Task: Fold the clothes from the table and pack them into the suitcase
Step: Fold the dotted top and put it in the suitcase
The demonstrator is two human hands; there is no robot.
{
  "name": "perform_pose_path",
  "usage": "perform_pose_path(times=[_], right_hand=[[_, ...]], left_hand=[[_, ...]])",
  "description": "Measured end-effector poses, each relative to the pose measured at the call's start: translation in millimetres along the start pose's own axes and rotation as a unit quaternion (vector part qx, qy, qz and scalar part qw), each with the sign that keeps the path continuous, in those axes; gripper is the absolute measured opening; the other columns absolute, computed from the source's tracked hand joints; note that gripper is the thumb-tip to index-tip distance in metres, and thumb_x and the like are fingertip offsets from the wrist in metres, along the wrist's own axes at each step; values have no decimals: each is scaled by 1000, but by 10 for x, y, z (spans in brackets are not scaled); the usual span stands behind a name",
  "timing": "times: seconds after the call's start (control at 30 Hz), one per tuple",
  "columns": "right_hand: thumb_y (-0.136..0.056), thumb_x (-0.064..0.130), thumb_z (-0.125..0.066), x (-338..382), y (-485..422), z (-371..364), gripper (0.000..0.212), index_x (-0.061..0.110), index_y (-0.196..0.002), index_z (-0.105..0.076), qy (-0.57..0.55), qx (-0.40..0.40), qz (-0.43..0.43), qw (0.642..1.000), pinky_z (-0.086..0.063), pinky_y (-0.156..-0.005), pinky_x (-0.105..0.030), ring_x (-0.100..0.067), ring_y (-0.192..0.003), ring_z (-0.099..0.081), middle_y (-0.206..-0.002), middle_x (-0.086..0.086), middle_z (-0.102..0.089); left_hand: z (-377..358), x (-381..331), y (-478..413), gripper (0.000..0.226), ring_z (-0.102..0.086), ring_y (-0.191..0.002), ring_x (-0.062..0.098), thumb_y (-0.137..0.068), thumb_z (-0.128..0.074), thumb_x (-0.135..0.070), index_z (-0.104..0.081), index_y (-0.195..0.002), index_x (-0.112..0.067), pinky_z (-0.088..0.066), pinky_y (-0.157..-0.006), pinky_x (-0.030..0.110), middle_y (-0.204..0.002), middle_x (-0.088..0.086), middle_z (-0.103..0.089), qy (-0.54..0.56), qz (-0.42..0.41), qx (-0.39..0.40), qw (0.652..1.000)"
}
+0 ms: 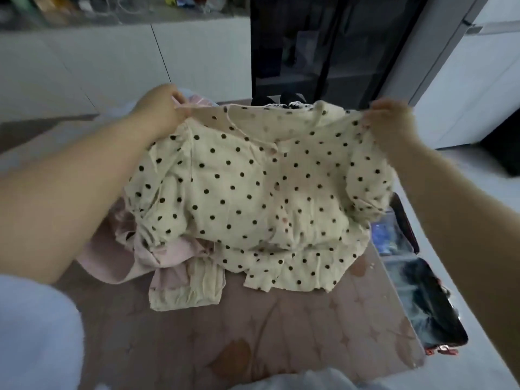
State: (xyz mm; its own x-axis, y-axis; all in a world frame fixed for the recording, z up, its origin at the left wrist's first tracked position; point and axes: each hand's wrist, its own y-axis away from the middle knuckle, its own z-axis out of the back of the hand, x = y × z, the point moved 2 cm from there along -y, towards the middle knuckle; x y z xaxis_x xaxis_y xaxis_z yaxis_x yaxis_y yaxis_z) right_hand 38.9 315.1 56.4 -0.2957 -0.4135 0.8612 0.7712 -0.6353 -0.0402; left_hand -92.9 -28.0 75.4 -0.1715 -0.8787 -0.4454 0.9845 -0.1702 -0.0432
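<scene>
My left hand and right hand pinched polka-dot blouse at shoulders, lifted above table, hem trailing on it. Judged light, soft, floppy; shoulder seams best hold. Pink garment heaped beneath, left. Glossy patterned tabletop; open suitcase on floor right; dark cabinet far.

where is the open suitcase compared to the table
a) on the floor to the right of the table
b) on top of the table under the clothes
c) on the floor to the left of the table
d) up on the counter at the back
a: the suitcase lies open on the floor past the right edge of the table, while both hands hold up the dotted blouse.
</scene>
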Motion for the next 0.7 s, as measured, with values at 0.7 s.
perform_pose_path(times=[0.7], right_hand=[[-92,23,-57,-1295,1623,-509,10,15,-86,-59,190,380,25,905,-47,-69,-32,-13,-70,-56,-79,2,-65]], left_hand=[[-469,90,732,41,-55,-90,19,-83,-52,-2,-60,-115,-26,-43,-78,27,-105,4,-62,-147,-165,299,928]])
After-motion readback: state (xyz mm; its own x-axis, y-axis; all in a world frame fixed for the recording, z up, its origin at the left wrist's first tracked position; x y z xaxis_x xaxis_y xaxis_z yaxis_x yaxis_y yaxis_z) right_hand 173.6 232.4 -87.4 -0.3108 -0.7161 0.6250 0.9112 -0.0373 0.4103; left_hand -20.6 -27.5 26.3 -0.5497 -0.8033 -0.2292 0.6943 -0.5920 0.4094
